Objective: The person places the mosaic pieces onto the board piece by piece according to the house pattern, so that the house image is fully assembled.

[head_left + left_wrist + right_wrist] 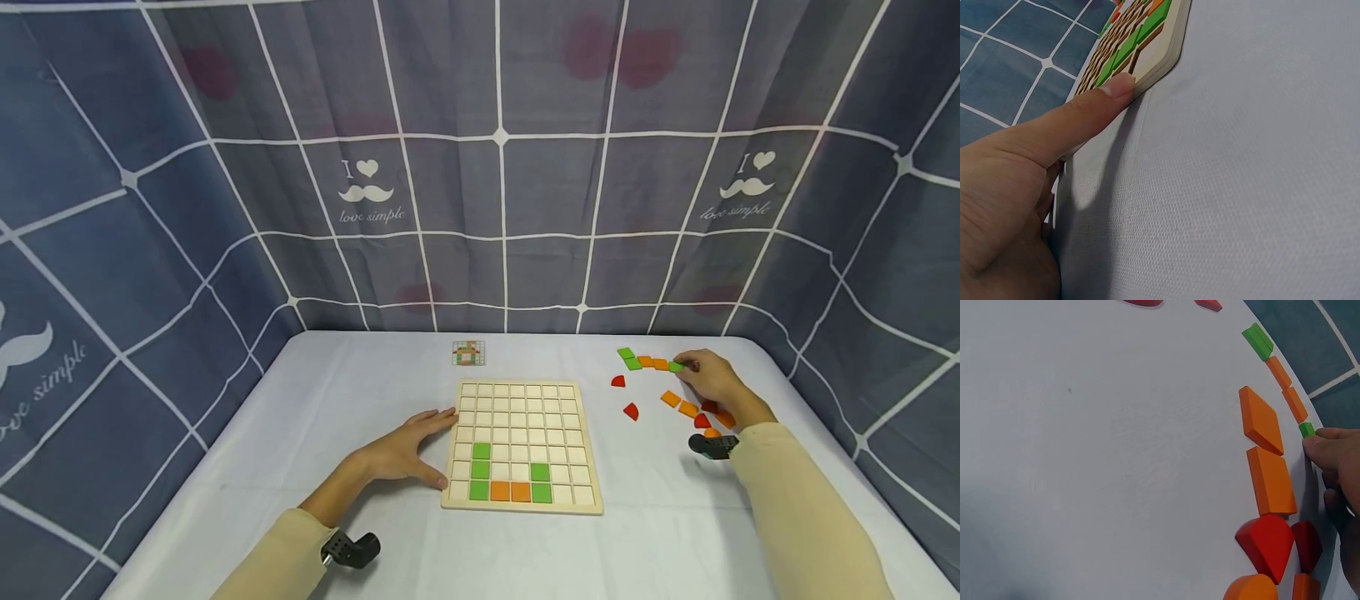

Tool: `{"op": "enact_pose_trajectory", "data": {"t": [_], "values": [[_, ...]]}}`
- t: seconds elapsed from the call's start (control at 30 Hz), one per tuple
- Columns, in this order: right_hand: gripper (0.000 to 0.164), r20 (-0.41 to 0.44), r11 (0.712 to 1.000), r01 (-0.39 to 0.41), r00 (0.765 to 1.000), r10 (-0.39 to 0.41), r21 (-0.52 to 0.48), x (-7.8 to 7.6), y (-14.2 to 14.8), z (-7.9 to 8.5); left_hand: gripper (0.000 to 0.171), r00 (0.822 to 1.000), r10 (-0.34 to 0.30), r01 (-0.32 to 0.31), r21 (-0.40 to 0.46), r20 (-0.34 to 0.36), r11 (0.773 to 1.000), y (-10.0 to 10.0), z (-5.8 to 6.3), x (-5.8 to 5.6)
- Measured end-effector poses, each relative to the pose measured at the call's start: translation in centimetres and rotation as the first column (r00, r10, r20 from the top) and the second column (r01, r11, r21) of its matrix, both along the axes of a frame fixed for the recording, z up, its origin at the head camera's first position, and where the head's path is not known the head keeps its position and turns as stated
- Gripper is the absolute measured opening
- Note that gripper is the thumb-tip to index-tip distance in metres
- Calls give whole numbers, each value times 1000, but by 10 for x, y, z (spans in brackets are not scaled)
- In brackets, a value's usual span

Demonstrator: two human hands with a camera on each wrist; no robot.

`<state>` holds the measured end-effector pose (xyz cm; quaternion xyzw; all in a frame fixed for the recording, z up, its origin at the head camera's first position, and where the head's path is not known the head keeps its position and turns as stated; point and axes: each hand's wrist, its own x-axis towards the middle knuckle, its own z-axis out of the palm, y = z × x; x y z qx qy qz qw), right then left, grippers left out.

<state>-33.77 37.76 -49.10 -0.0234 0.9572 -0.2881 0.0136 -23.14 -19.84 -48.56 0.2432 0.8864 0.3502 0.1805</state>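
A wooden grid board [592,467] lies on the white table, with green and orange square tiles set in its lower rows. My left hand [397,450] rests at the board's left edge; in the left wrist view its thumb [1085,115] touches the rim near a corner. At the right, my right hand [712,379] pinches a green tile [1307,429] between thumb and finger, at the end of a row of orange tiles [1294,404]. Nearer lie more orange tiles [1271,481], red quarter-round pieces [1267,544] and a rounded orange piece [1252,589].
A small pattern card [468,353] lies behind the board. Two red pieces sit apart between board and right hand, one of them a red wedge [632,411]. Two green tiles [628,358] lie at the row's left end. A checked curtain [540,192] surrounds the table.
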Motion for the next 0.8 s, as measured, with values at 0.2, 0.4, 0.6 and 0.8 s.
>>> {"op": "enact_pose_trajectory", "data": {"t": [0.2, 0.4, 0.6, 0.8], "values": [[35, -38, 1000, 1, 999, 0, 8, 1, -1, 1, 111, 1000, 5, -5, -1, 11, 1000, 0, -1, 0], [36, -35, 1000, 13, 999, -14, -12, 4, -5, 12, 111, 1000, -2, 2, 4, 4, 1000, 1, 0, 1], [38, -109, 999, -44, 993, 47, 23, 3, -11, 26, 111, 1000, -2, 2, 1, -5, 1000, 1, 0, 0], [38, -125, 993, -115, 986, 114, -1, 8, -29, 34, 111, 1000, -4, 4, -5, -4, 1000, 1, 0, 0]]}}
